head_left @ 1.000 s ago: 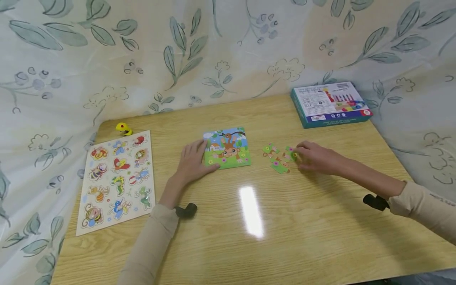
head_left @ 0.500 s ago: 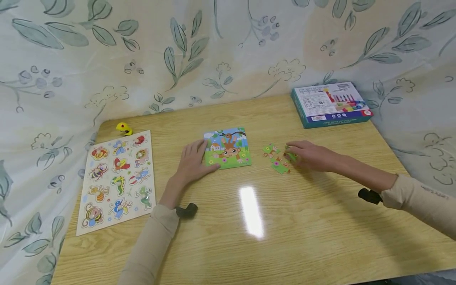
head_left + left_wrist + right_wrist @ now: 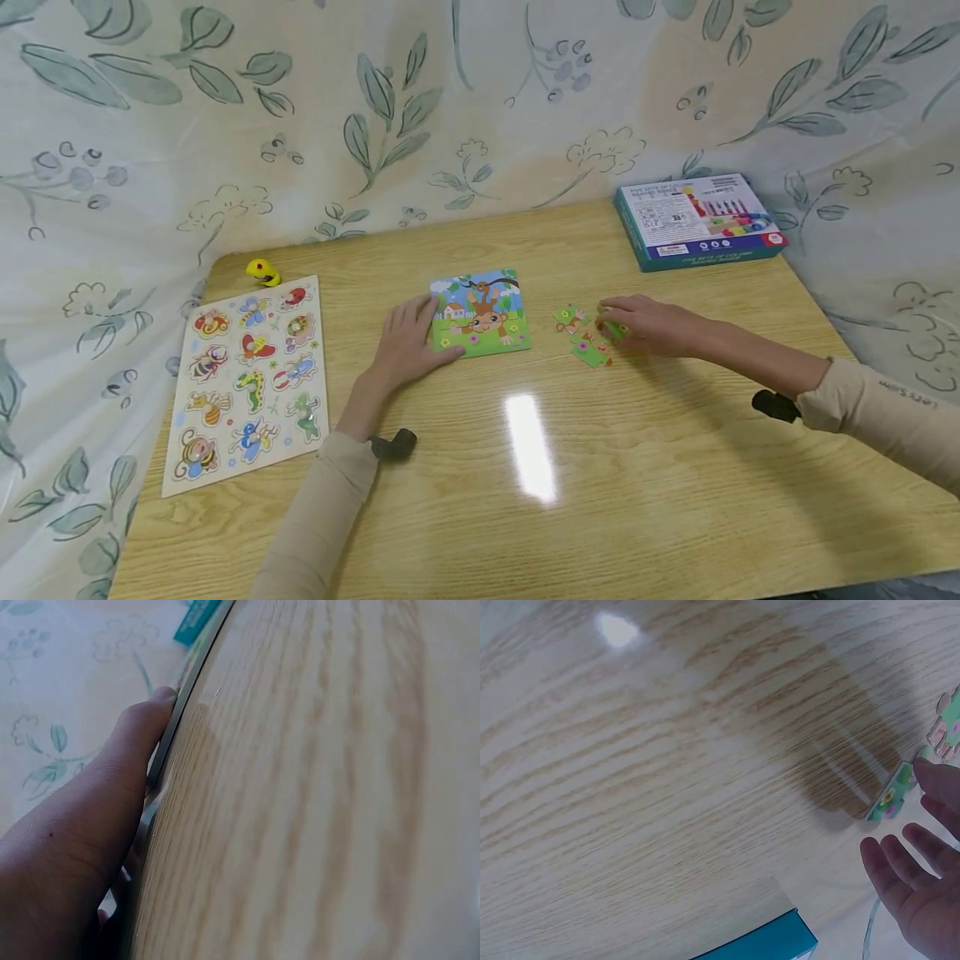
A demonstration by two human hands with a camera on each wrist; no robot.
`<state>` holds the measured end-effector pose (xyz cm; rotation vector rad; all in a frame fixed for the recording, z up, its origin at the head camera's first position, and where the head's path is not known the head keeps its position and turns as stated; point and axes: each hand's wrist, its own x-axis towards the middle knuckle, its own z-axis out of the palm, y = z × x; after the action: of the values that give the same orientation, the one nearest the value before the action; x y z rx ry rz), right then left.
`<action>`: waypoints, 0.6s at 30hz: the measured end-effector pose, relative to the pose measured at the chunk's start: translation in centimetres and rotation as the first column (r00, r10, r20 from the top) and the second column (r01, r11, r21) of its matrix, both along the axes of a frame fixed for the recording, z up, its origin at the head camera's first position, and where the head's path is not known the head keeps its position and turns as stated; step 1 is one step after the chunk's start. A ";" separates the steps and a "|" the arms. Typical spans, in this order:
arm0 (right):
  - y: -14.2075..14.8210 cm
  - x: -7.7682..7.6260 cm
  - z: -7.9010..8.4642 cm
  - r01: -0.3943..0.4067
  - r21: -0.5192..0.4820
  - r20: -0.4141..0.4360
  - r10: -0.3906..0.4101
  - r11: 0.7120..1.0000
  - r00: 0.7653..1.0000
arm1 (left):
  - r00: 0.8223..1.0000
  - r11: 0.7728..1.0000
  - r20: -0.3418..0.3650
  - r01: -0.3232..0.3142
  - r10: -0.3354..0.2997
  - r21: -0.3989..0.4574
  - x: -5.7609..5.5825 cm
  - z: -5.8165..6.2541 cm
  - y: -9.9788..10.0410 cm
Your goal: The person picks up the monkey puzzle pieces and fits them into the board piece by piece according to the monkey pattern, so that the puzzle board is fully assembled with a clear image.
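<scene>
A square monkey picture puzzle lies flat near the middle of the wooden table. Beside its left edge is my left hand, fingers fairly straight, with the thumb touching the front edge; in the left wrist view that thumb lies along the board's thin side. To the right of the puzzle, my right hand pinches a green puzzle piece with a yellow flower between thumb and index finger, the other fingers loosely bent. Several loose puzzle pieces lie just left of this hand. Its fingers partly cover the pinched piece.
A pegged insect board lies at the table's left, with a yellow toy behind it. At the back right stands a teal-sided box. Leaf-patterned cloth hangs behind the table.
My right hand has moved slightly left, toward the loose pieces, with the green piece at its fingertips. The left hand and the monkey puzzle have stayed in place.
</scene>
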<state>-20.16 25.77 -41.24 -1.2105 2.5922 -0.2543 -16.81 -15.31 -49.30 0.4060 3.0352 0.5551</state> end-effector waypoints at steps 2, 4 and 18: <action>0.0 0.0 0.0 -0.002 0.001 0.004 0.002 1.000 1.000 | 1.000 1.000 -0.001 0.000 0.000 -0.002 0.0 0.0 0.0; 0.0 -0.1 0.0 -0.005 0.005 0.001 0.005 1.000 1.000 | 1.000 1.000 0.001 -0.001 0.001 -0.004 0.0 0.0 0.0; -0.5 -0.5 0.1 -0.029 0.065 -0.010 0.030 0.997 0.999 | 1.000 1.000 0.005 0.000 0.000 -0.011 0.0 0.1 0.1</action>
<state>-20.61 25.30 -41.10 -1.2302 2.5685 -0.1561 -16.83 -15.26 -49.17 0.4037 3.0322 0.5388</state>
